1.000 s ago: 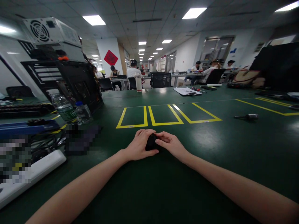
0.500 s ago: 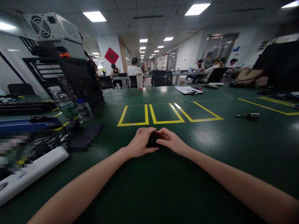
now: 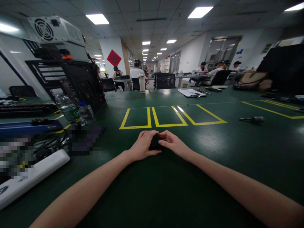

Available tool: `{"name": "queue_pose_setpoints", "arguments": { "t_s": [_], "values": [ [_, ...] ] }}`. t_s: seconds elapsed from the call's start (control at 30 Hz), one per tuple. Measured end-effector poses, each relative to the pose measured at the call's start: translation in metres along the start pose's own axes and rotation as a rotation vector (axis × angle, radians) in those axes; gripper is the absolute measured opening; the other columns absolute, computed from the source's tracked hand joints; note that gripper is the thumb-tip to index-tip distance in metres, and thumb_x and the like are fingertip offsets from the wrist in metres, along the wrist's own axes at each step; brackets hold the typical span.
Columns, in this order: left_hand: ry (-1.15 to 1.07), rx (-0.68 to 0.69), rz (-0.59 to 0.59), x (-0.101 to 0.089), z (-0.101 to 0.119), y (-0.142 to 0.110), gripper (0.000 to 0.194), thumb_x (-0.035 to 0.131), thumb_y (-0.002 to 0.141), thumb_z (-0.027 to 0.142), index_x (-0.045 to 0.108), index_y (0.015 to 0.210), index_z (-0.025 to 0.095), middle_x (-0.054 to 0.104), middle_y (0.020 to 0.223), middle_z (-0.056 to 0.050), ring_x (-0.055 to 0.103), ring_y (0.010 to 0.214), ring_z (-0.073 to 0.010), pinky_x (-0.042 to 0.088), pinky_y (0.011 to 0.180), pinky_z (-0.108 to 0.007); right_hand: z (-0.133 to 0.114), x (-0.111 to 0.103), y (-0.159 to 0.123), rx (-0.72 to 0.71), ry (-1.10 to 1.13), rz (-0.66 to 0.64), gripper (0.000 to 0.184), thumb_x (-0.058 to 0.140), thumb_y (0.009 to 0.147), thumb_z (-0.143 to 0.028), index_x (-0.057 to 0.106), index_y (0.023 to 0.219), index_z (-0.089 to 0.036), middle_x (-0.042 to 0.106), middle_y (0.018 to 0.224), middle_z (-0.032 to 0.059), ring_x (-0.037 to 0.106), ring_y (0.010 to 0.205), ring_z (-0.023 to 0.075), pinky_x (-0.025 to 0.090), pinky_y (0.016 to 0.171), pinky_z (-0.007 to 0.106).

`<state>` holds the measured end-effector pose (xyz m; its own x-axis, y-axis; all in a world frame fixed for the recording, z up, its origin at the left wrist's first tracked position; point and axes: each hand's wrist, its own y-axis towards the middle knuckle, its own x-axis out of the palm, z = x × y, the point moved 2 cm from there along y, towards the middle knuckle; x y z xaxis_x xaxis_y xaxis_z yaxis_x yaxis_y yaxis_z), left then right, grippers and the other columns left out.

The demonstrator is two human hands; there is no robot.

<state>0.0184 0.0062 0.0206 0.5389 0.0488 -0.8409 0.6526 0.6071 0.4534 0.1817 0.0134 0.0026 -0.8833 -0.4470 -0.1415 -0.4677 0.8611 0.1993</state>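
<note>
Between my hands, low over the green tabletop (image 3: pixel 147 190), is a small black object (image 3: pixel 154 142); its dark, blocky shape is partly covered, so its kind cannot be told. My left hand (image 3: pixel 143 145) wraps its left side, fingers over the top and thumb along the near edge. From the right, my right hand (image 3: pixel 174 142) pinches it with thumb and fingertips. Just beyond my hands, yellow tape outlines (image 3: pixel 135 127) mark the table. Over to the right lies a screwdriver (image 3: pixel 253 119) with a dark handle.
At the left stand an open black computer case (image 3: pixel 80 85) and two clear bottles (image 3: pixel 67 109), with a white power strip (image 3: pixel 35 177) nearer me. Farther back are a white cup (image 3: pixel 142 85) and a clipboard (image 3: pixel 191 92). Several people sit at distant desks.
The view has tilted very slightly, so the background sits a little lower. Both hands keep their hold on the black object, with hardly any visible movement.
</note>
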Motion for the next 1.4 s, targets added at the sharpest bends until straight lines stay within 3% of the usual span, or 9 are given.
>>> {"name": "queue_pose_setpoints", "arguments": {
  "t_s": [0.37,0.57,0.8,1.03,1.17,1.4],
  "values": [
    [0.006,-0.004,0.017,0.0019,-0.0026,-0.0005,0.063,0.065,0.067,0.034,0.030,0.117,0.022,0.049,0.109,-0.005,0.046,0.103,-0.0224,0.027,0.093,-0.039,-0.0090,0.0033,-0.0061,-0.065,-0.003,-0.060,0.029,0.062,0.071,-0.023,0.047,0.096,-0.021,0.051,0.097,0.0012,0.053,0.096,0.0172,0.042,0.086,0.037],
    [0.004,-0.005,0.006,-0.0001,0.0002,-0.0007,0.063,0.065,0.067,0.034,0.030,0.118,0.024,0.048,0.111,-0.005,0.045,0.105,-0.0234,0.026,0.093,-0.040,-0.0069,0.0027,-0.0032,-0.057,0.013,-0.025,0.018,0.057,0.076,-0.027,0.049,0.090,-0.019,0.053,0.090,0.0004,0.054,0.091,0.0157,0.043,0.082,0.035],
    [0.001,-0.005,-0.002,-0.0015,0.0020,-0.0001,0.063,0.064,0.067,0.034,0.030,0.118,0.023,0.048,0.112,-0.006,0.045,0.106,-0.0238,0.026,0.094,-0.041,-0.0055,0.0014,-0.0005,0.007,-0.002,-0.022,0.025,0.059,0.074,-0.027,0.048,0.096,-0.019,0.053,0.097,0.0031,0.053,0.094,0.0169,0.042,0.085,0.037],
    [0.009,-0.016,0.006,0.0014,-0.0017,-0.0001,0.063,0.065,0.066,0.034,0.030,0.117,0.022,0.049,0.111,-0.006,0.045,0.105,-0.0238,0.026,0.094,-0.040,-0.0085,0.0031,-0.0046,-0.067,-0.011,-0.074,0.030,0.063,0.070,-0.021,0.046,0.095,-0.020,0.050,0.097,0.0012,0.053,0.096,0.0172,0.043,0.084,0.036],
    [0.010,-0.012,0.008,0.0018,-0.0016,0.0000,0.063,0.065,0.067,0.034,0.030,0.117,0.022,0.048,0.111,-0.006,0.045,0.105,-0.0232,0.027,0.094,-0.040,-0.0072,0.0040,-0.0034,-0.073,0.035,-0.056,0.021,0.059,0.074,-0.024,0.047,0.091,-0.020,0.052,0.091,0.0000,0.054,0.092,0.0154,0.042,0.084,0.035],
    [0.007,-0.015,0.002,0.0006,0.0003,0.0000,0.062,0.064,0.067,0.034,0.030,0.118,0.022,0.049,0.111,-0.006,0.045,0.105,-0.0236,0.026,0.094,-0.041,-0.0045,0.0007,0.0008,0.011,0.008,-0.016,0.028,0.060,0.073,-0.028,0.048,0.096,-0.019,0.053,0.098,0.0039,0.053,0.095,0.0175,0.041,0.087,0.038]
  ]
}}
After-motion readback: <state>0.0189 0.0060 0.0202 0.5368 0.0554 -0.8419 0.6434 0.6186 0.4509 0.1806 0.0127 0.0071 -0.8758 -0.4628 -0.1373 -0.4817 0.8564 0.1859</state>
